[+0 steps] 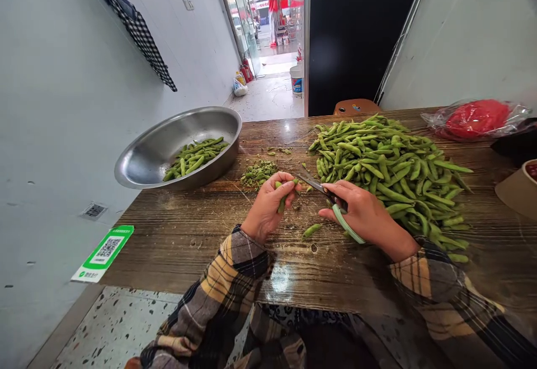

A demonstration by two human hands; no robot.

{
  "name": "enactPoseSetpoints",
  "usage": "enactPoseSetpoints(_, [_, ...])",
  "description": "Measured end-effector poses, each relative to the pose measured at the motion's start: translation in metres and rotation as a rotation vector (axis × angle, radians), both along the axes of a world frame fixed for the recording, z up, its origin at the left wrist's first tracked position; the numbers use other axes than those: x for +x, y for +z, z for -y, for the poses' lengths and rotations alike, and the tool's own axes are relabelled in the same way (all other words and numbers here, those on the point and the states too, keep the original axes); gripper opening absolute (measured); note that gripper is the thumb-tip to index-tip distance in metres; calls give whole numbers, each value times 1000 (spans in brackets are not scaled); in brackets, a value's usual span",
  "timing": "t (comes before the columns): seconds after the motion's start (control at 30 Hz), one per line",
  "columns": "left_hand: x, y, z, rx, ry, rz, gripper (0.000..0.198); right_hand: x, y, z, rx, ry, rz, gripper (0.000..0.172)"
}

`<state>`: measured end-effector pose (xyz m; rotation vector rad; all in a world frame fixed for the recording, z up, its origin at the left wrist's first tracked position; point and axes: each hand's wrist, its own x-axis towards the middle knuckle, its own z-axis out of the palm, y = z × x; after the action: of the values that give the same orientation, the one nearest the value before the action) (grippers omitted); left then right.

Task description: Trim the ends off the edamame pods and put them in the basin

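Note:
My left hand [268, 206] is closed on a green soybean pod [281, 201], holding it over the wooden table [188, 235]. My right hand [366, 212] grips scissors [331, 204] with pale green handles, and their blades point left toward the pod's end. A big heap of pods [388, 168] lies just right of my right hand. A small pile of cut tips [258, 172] sits beyond my left hand. One loose pod [311, 230] lies between my hands. A steel bowl [142, 159] at the left holds trimmed pods [195, 156].
A red thing in a clear plastic bag [476, 118] lies at the far right, with a brown bowl [518, 190] at the right edge. A chair back [356, 106] shows beyond the table. A QR sticker [104, 252] is on the left wall.

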<state>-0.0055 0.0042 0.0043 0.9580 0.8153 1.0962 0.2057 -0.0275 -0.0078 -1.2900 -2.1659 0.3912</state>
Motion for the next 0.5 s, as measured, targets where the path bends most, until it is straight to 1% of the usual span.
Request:
enactPoseSetpoints(0.17, [4,-3,4,3,-41,33,27,-4,3,3,-35,29,29,50])
enactPoseSetpoints(0.37, [8,-8,5,46,-101,39,23,-6,1,3,-22,55,16,50])
enactPoseSetpoints(0.5, [8,-8,6,58,-109,20,23,-5,-1,3,-29,80,-15,48])
